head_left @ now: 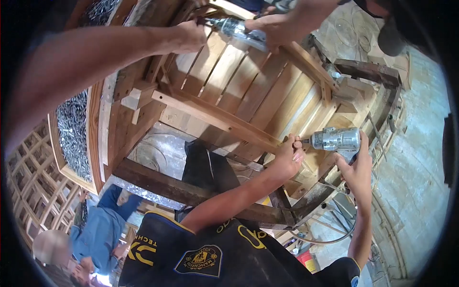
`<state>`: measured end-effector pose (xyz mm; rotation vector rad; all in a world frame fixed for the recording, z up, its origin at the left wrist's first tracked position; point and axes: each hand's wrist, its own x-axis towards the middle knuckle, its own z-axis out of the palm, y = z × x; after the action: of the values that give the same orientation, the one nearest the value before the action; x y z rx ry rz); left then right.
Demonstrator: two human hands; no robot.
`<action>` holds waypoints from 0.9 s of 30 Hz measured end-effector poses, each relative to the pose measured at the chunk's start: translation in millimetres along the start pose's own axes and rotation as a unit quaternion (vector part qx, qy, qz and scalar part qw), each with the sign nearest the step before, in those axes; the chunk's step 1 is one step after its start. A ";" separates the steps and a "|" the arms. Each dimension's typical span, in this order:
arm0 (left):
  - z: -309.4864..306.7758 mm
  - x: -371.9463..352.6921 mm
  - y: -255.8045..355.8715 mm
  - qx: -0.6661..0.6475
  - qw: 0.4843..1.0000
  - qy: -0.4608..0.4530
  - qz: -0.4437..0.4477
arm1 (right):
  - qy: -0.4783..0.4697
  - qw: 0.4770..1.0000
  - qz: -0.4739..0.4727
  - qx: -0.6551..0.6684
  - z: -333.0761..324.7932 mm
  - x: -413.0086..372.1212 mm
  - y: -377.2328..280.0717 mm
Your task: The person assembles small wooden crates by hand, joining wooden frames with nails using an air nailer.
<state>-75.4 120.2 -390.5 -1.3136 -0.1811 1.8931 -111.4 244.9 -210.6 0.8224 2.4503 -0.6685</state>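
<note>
Both grips near wooden rail (215,119): right hand (356,173) holds impact driver (338,138), left hand (289,159) pinches narrow; slipping bit (306,141) may hurt fingers (297,144)

1 view, from the wearer's head, looks forward and steeply down, past the black shirt (210,253) below the gripped drill (335,139). Bench (229,125) and drill are close; the floor (415,138) lies farther, beyond the grip.
</note>
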 end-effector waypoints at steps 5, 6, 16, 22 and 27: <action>-1.2 8.7 0.6 -0.022 0.999 -0.002 0.032 | 0.034 0.998 -0.021 0.047 11.1 -3.1 2.3; -2.7 10.3 -0.5 -0.019 0.999 -0.003 0.041 | 0.041 0.998 -0.036 0.030 12.9 -1.8 4.8; 1.4 17.8 -11.6 -0.043 0.998 0.021 0.029 | 0.059 0.992 -0.076 -0.080 8.9 5.2 5.1; 6.0 12.5 -12.0 -0.015 0.999 0.031 0.009 | 0.076 0.984 -0.100 -0.129 0.9 5.7 7.2; 5.6 14.9 -16.0 -0.033 0.999 0.027 0.017 | 0.096 0.980 -0.117 -0.129 7.1 5.2 16.2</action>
<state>-73.6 142.7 -390.3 -1.4193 -0.1966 1.8932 -102.7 254.3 -223.8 0.5223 2.7626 -0.3512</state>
